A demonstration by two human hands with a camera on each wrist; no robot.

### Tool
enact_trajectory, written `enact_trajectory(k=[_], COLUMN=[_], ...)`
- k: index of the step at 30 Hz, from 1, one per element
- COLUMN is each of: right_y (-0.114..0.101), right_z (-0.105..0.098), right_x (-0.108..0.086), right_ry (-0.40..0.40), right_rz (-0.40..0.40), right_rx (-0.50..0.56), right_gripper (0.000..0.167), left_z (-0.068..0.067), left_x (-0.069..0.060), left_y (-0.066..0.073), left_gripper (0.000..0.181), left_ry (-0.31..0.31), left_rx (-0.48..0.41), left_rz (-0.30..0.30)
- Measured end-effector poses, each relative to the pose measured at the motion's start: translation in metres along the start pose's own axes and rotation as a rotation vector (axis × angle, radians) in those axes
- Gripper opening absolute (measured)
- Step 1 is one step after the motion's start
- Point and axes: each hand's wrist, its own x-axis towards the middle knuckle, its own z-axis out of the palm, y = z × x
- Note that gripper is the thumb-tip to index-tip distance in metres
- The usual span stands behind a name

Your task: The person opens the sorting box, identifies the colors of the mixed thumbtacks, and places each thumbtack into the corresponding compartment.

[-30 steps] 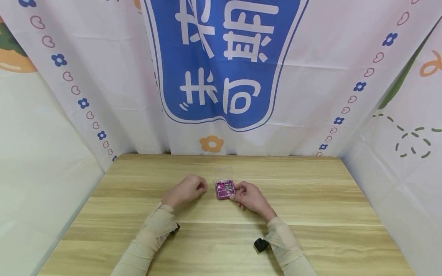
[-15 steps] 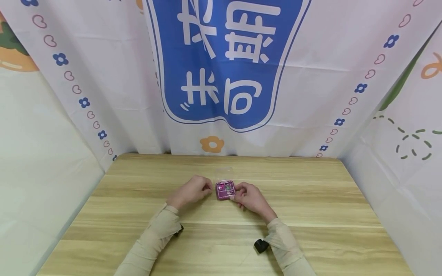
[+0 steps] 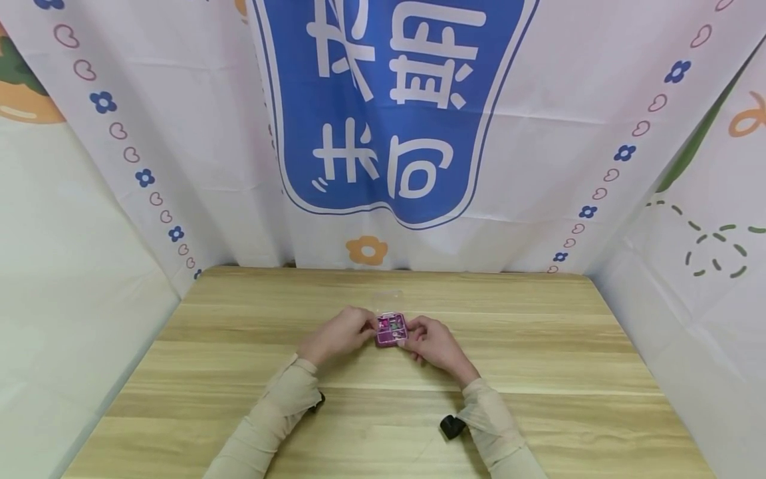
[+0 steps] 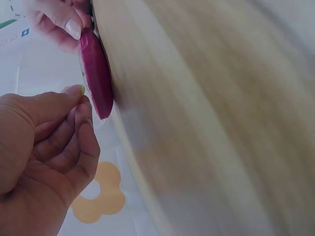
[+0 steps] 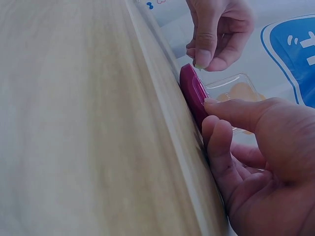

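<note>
A small magenta compartment box (image 3: 387, 340) lies on the table with its clear lid (image 5: 244, 78) raised at the back. Small pink, green and pale pieces sit in its compartments. My right hand (image 3: 439, 344) holds the box by its right edge, thumb on the rim and fingers against the side. At the box's left edge, my left hand (image 3: 344, 330) pinches a tiny yellow-green piece (image 4: 82, 90) between thumb and forefinger, just over the rim. Most of that piece is hidden by the fingertips, so its kind cannot be told.
The wood-grain table (image 3: 514, 359) runs back to a white printed cloth (image 3: 538, 186) hanging behind it. More cloth hangs along the left and right sides. A black wrist camera (image 3: 452, 426) is strapped at the right sleeve.
My left hand has moved right, from beside the box to its left edge, carrying the small piece. My right hand and the box have stayed in place.
</note>
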Motion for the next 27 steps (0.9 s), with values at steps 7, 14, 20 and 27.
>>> enact_trajectory(k=[7, 14, 20, 27], right_y=[0.0019, 0.0023, 0.0027, 0.0017], right_z=[-0.0004, 0.0, 0.0001, 0.0005], right_x=[-0.0003, 0.001, 0.0021, 0.0011], right_ry=[0.0, -0.004, -0.005, 0.001], right_rz=[-0.002, -0.007, -0.001, 0.012], right_rx=[0.002, 0.003, -0.011, -0.015], right_gripper=[0.044, 0.045, 0.045, 0.044], left_z=[0.0052, 0.0074, 0.0072, 0.0068], left_x=[0.004, 0.0077, 0.0087, 0.008], left_y=[0.0056, 0.0061, 0.0068, 0.0072], left_gripper=[0.007, 0.006, 0.006, 0.007], left_ry=[-0.001, 0.016, 0.016, 0.014], left_rx=[0.046, 0.053, 0.055, 0.051], left_rz=[0.059, 0.116, 0.119, 0.109])
